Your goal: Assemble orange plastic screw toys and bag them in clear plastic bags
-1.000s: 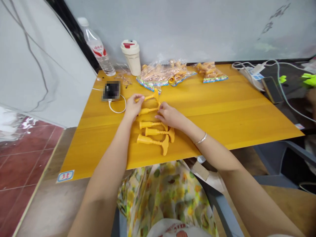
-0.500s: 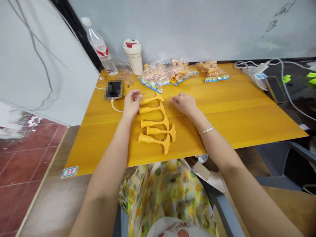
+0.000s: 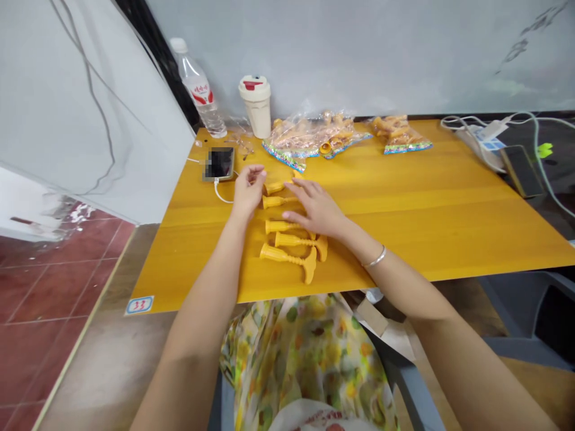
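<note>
The left hand (image 3: 248,190) curls loosely, its hold unclear; the open right hand (image 3: 317,208) spreads over 5 yellow plastic T-shaped pieces (image 3: 287,257), which a careless brush could knock askew.

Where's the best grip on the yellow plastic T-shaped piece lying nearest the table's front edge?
Pinch the ribbed shaft of the yellow plastic T-shaped piece near its middle, coming down from above on the near side. It appears to lie flat, with its crossbar head to the right. The next yellow piece sits just beyond it, so the near side looks freer.
</note>
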`<state>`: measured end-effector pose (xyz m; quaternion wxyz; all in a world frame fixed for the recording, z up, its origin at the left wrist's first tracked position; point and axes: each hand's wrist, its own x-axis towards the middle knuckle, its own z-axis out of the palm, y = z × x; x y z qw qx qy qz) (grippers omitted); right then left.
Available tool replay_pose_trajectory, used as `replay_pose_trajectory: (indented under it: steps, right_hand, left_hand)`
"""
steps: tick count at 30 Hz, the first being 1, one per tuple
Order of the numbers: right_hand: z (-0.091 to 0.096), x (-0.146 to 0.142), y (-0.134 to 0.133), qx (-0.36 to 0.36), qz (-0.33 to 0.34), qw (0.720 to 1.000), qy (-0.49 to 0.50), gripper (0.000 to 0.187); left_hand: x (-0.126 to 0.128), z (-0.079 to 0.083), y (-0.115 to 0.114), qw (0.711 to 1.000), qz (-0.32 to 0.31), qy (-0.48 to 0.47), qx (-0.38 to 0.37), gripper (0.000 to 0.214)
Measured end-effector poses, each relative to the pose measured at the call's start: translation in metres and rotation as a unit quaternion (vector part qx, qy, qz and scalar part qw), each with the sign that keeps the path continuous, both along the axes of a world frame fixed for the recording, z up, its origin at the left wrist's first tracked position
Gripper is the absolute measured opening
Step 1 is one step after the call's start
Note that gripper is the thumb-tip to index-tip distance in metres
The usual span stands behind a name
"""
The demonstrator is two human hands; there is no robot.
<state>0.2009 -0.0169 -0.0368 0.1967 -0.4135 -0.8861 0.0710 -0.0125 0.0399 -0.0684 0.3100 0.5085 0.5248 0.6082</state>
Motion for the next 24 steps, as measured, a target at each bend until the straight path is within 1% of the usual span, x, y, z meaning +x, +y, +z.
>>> replay_pose_trajectory:
  steps: [2, 4, 6, 9, 11, 14, 19, 24]
  right_hand:
    - [-0.004, -0.008, -0.009, -0.024, 0.044, 0.999, -0.014, 0.088]
    - [-0.008, -0.013, -0.017, -0.053, 0.067, 0.996, -0.024, 0.096]
    - [-0.009, -0.015, -0.024, -0.077, 0.074, 0.994, -0.026, 0.099]
    - [-0.011, -0.018, -0.034, -0.095, 0.058, 0.993, -0.035, 0.103]
    - [-0.013, -0.022, -0.04, -0.093, 0.044, 0.993, -0.055, 0.1]
    - [-0.018, -0.026, -0.041, -0.074, 0.043, 0.993, -0.084, 0.087]
    - [-0.022, -0.022, -0.026, -0.033, 0.1, 0.989, -0.105, 0.076]
    - [-0.015, -0.014, -0.014, -0.048, 0.118, 0.984, -0.125, 0.068]
  left_hand:
    - [0.001, 0.001, 0.0, 1.0, 0.0, 0.001, -0.003, 0.009]
    - [0.002, 0.001, -0.001, 1.0, 0.0, -0.002, -0.005, 0.008]
    - [0.004, 0.001, -0.001, 1.0, 0.001, -0.005, -0.011, 0.007]
    - [0.006, -0.001, -0.002, 1.0, 0.001, -0.005, -0.017, 0.009]
    - [0.007, -0.002, -0.002, 1.0, -0.006, -0.008, -0.018, 0.012]
    - [0.01, -0.005, -0.001, 0.999, -0.027, -0.023, -0.025, 0.016]
    - [0.016, -0.009, -0.001, 0.997, -0.066, -0.035, -0.034, 0.027]
    - [0.018, -0.012, 0.0, 0.998, -0.059, -0.031, -0.018, 0.034]
